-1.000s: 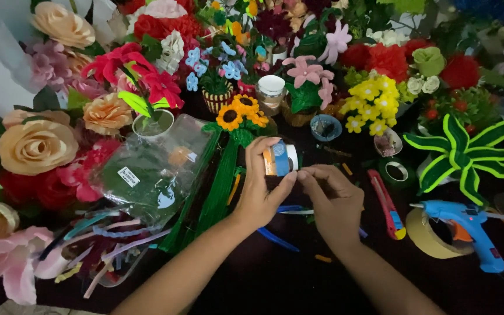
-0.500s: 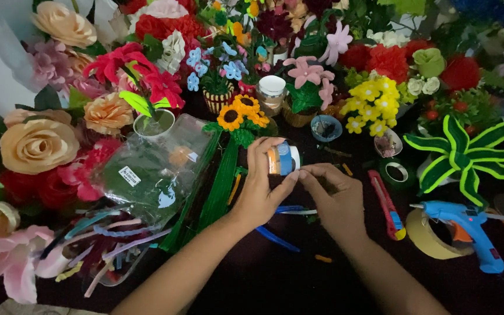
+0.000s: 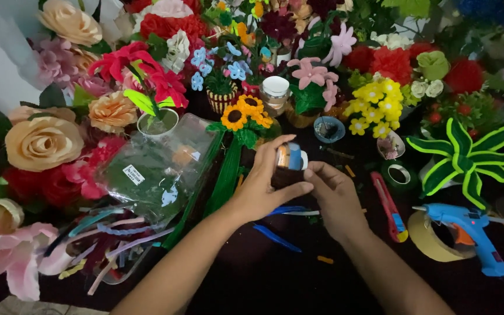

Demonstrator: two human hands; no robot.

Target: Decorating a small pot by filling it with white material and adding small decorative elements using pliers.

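A: Hands at the centre of a dark table, in front of the small sunflower bunch. What does each one hold?

B: The left hand is curled around a small bottle with an orange and blue label. Its thumb lies across the lower body and its fingers wrap the far side, so the grip is closed. The right hand sits just right of it, fingertips pinched together at the bottle's white end. What those fingertips grip, I cannot tell.

A: Where is the bottle relative to the sunflowers?

B: Just right of them and nearer the person, lifted off the table and tilted on its side.

A: And around the sunflowers?

B: Left of them lies a clear plastic bag of green material. Below that, loose pipe cleaners. Well to the right lie a red utility knife, a roll of green tape, a roll of tan tape and a blue glue gun. Behind them stand crowded artificial flowers.
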